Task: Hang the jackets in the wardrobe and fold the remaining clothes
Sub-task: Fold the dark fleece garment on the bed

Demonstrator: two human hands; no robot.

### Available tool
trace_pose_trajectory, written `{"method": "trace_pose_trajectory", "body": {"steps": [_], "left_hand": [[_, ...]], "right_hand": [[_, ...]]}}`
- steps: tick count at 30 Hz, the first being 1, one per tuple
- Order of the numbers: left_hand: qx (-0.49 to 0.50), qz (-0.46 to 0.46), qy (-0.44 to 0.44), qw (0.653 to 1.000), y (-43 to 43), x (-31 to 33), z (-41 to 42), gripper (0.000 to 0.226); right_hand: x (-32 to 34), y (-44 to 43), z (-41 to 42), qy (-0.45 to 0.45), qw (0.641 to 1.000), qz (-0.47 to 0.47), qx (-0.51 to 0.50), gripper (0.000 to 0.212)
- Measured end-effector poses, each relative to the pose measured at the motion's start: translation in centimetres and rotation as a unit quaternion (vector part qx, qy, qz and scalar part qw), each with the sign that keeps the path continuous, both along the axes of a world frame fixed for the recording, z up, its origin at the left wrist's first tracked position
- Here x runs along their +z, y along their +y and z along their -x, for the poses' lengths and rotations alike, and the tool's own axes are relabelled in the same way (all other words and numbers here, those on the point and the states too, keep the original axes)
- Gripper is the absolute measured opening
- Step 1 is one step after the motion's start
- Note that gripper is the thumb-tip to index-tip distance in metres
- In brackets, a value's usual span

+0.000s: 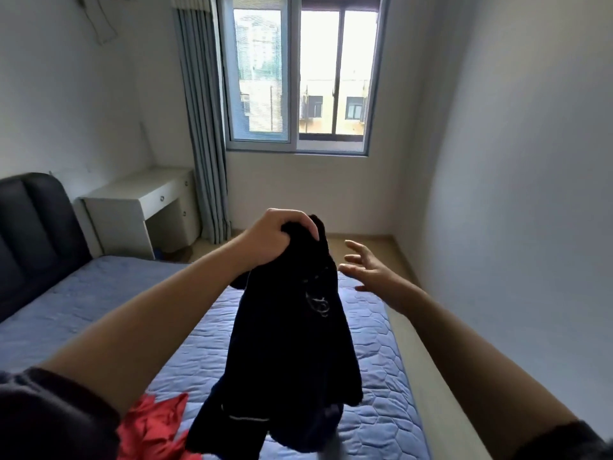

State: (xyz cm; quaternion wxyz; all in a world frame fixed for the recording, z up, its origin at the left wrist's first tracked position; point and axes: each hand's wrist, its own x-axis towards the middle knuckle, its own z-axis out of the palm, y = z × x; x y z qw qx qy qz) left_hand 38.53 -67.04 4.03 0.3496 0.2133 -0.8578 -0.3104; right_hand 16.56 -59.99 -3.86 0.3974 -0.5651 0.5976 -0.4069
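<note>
"Over the bed [374,376], my left hand [282,237] is clenched round the top of the black garment [292,343], which hangs bunched in the air. My right hand [368,270] is released, fingers spread, just beside the cloth and touching nothing."

"So what might go wrong?"

"I hold it by one wad only. If the right hand grabs the wrong fold, it will twist and I won't find the shoulders. It could also slip down onto the red garment [149,423] at the near edge and tangle with it."

"Jacket, or something to fold?"

"Cannot tell — it is too crumpled. No wardrobe shows from where I stand, so a wrong guess means a wasted trip."
</note>
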Motion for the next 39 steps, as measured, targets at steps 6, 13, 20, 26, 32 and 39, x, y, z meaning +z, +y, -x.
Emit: {"method": "trace_pose_trajectory", "body": {"steps": [6, 13, 20, 26, 32, 39], "left_hand": [[-0.103, -0.005, -0.096, 0.99, -0.1, 2.1, -2.3, 0.065], [0.049, 0.162, -0.265, 0.949, -2.5, 3.4, -7.3, 0.06], [0.185, 0.359, -0.267, 0.875, -3.6, 4.1, -7.0, 0.009], [0.285, 0.355, -0.302, 0.837, -6.2, 3.1, -8.0, 0.005], [0.345, 0.235, -0.275, 0.866, -8.1, 1.9, -9.4, 0.016], [0.315, 0.169, -0.211, 0.91, -7.9, 2.6, -8.5, 0.015]], "right_hand": [[0.5, -2.4, -3.7, 0.216, 0.954, 0.194, 0.079, 0.041], [2.9, -1.9, -4.3, 0.153, 0.978, 0.117, 0.085, 0.031], [3.1, -1.8, -4.9, 0.301, 0.942, 0.016, 0.15, 0.023], [4.8, -1.3, -0.7, 0.316, 0.945, 0.066, 0.058, 0.03], [7.1, -1.3, 3.6, 0.507, 0.843, 0.134, -0.121, 0.038], [7.0, -1.5, 5.5, 0.525, 0.83, 0.039, -0.184, 0.027]]}}
